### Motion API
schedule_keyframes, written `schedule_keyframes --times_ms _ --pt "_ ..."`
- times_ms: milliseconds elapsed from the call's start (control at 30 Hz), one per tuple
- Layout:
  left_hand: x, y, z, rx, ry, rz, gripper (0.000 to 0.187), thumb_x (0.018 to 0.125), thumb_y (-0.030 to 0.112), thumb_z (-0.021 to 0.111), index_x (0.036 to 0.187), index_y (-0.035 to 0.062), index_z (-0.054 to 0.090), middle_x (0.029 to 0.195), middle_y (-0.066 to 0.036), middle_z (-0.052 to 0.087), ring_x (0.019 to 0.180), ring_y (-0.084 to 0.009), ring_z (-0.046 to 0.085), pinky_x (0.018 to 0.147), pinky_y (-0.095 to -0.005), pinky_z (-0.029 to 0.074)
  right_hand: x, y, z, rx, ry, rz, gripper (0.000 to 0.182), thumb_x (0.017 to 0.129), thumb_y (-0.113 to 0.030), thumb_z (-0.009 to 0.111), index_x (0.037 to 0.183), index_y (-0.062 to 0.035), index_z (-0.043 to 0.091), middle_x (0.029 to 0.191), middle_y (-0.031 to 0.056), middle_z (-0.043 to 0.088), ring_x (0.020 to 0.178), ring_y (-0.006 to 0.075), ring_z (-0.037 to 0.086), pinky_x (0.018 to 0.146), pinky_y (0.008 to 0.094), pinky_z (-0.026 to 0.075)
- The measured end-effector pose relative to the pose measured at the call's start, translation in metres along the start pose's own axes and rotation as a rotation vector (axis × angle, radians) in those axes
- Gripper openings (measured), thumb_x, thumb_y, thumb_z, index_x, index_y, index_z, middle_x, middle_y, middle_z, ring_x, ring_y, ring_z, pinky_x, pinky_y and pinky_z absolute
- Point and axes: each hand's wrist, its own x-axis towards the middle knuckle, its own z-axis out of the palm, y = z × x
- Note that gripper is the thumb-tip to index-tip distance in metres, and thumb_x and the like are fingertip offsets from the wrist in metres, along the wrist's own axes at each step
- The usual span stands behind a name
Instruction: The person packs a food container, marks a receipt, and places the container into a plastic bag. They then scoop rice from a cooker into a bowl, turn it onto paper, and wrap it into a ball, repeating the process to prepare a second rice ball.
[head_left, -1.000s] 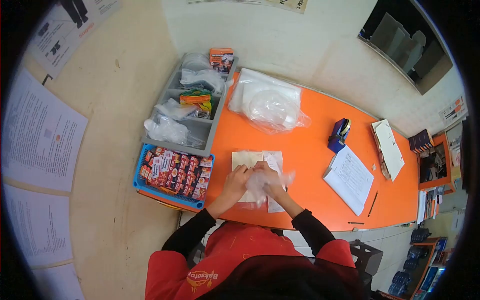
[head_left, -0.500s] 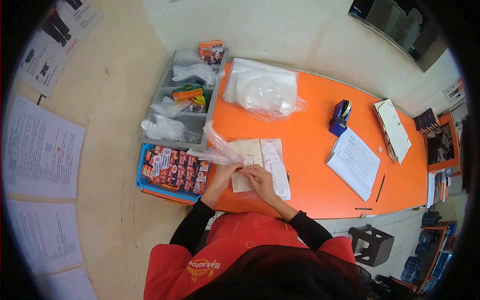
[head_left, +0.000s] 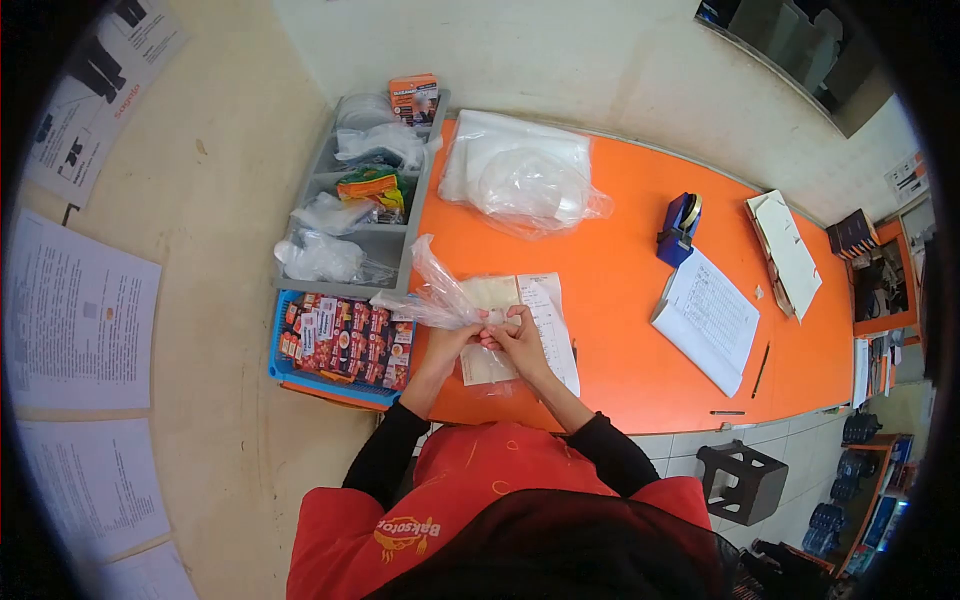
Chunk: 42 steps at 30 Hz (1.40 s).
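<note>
Over papers (head_left: 520, 330), hands (head_left: 490, 335) grip plastic bag (head_left: 430, 295)

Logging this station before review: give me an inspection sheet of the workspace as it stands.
Surface: orange table, against a pale wall.
Job's things: clear plastic bag, pinched at its neck; paper slips under the hands.
Clutter: grey divided tray of bagged items; blue basket of red sachets; bagged clear lids; blue tape dispenser; open ledger; pen.
Hands: left hand and right hand meet over the slips, fingers closed on the bag.
Cables: nothing seen.
Surroundings: printed sheets on the wall; dark stool on a tiled floor.
</note>
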Motion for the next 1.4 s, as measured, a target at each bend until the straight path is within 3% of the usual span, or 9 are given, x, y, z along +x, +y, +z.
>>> schedule_keyframes --times_ms 267,467,667,900,1000,1100,1267,1367,1400 --pt "-0.002 0.002 0.005 -0.012 0.010 0.030 0.023 0.078 0.000 0.060 0.100 -0.0005 0.057 0.088 -0.007 0.062 0.076 -0.0145 0.061 0.065 -0.0259 0.051 -0.003 -0.003 -0.001 -0.005 -0.022 0.008 0.028 0.089 -0.001 0.052 0.107 -0.0069 0.031 0.083 0.0141 0.063 0.077 0.0167 0.063 0.071 0.0262 0.053" --pt "0.003 -0.015 -0.001 0.342 -0.029 0.170 0.021 0.080 0.005 0.060 0.101 0.0008 0.057 0.091 -0.004 0.061 0.081 -0.0142 0.058 0.071 -0.0265 0.046 0.003 0.005 -0.011 0.012 -0.055 0.012 0.016 0.092 -0.008 0.049 0.106 -0.0040 0.045 0.085 0.0079 0.063 0.076 0.0124 0.062 0.069 0.0224 0.052" --pt "-0.019 0.011 0.023 -0.040 0.013 0.154 0.015 0.083 0.006 0.060 0.096 -0.0006 0.057 0.092 -0.005 0.059 0.084 -0.0128 0.056 0.074 -0.0278 0.044 -0.006 -0.008 -0.001 -0.359 0.042 -0.215 0.012 0.094 -0.015 0.046 0.103 -0.0069 0.047 0.080 0.0039 0.059 0.064 0.0089 0.058 0.059 0.0209 0.048" --pt "-0.005 -0.022 -0.005 0.768 0.031 0.588 0.039 0.075 0.011 0.068 0.107 0.0003 0.048 0.099 -0.010 0.056 0.088 -0.0210 0.056 0.077 -0.0327 0.045 -0.003 -0.013 -0.005 -0.053 0.014 -0.148 0.009 0.094 -0.016 0.046 0.099 -0.0089 0.048 0.070 0.0020 0.055 0.059 0.0121 0.055 0.051 0.0248 0.043" --pt "-0.010 -0.012 0.000 0.720 -0.042 0.581 0.038 0.076 0.013 0.068 0.106 0.0008 0.049 0.096 -0.010 0.055 0.088 -0.0223 0.055 0.078 -0.0337 0.045 0.007 -0.045 -0.022 -0.945 -0.312 -0.480 0.011 0.092 -0.017 0.048 0.099 -0.0093 0.049 0.068 0.0067 0.055 0.060 0.0162 0.057 0.051 0.0291 0.044" --pt "0.006 -0.028 -0.004 0.698 -0.103 0.605 0.028 0.083 0.017 0.063 0.102 0.0003 0.053 0.090 -0.008 0.055 0.085 -0.0209 0.053 0.077 -0.0328 0.044 0.017 -0.082 -0.031 -1.651 -0.492 -0.546 0.012 0.089 -0.013 0.048 0.100 -0.0090 0.052 0.074 0.0117 0.059 0.065 0.0212 0.061 0.057 0.0333 0.047" --pt "0.040 0.009 0.012 0.562 -0.100 0.555 0.034 0.084 0.018 0.063 0.109 -0.0010 0.051 0.097 -0.008 0.057 0.085 -0.0202 0.056 0.076 -0.0315 0.045 0.042 -0.051 -0.072 -1.003 0.098 -0.568 0.024 0.081 -0.013 0.058 0.105 -0.0120 0.057 0.088 0.0078 0.063 0.080 0.0255 0.060 0.064 0.0367 0.047" --pt "0.065 0.009 0.003 0.622 -0.130 0.548 0.040 0.081 0.015 0.066 0.114 -0.0019 0.048 0.102 -0.010 0.057 0.089 -0.0213 0.056 0.078 -0.0324 0.045 0.021 -0.020 -0.116 -1.716 0.118 -0.662 0.028 0.079 -0.011 0.060 0.107 -0.0131 0.057 0.101 0.0040 0.059 0.093 0.0238 0.054 0.075 0.0375 0.042" --pt "0.071 0.010 0.000 0.648 -0.148 0.518 0.044 0.080 0.013 0.066 0.116 -0.0025 0.047 0.105 -0.012 0.056 0.093 -0.0223 0.056 0.081 -0.0338 0.044 0.006 -0.022 -0.119 -1.644 0.130 -0.596 0.033 0.077 -0.011 0.061 0.110 -0.0145 0.057 0.110 0.0021 0.053 0.100 0.0232 0.048 0.080 0.0386 0.038"
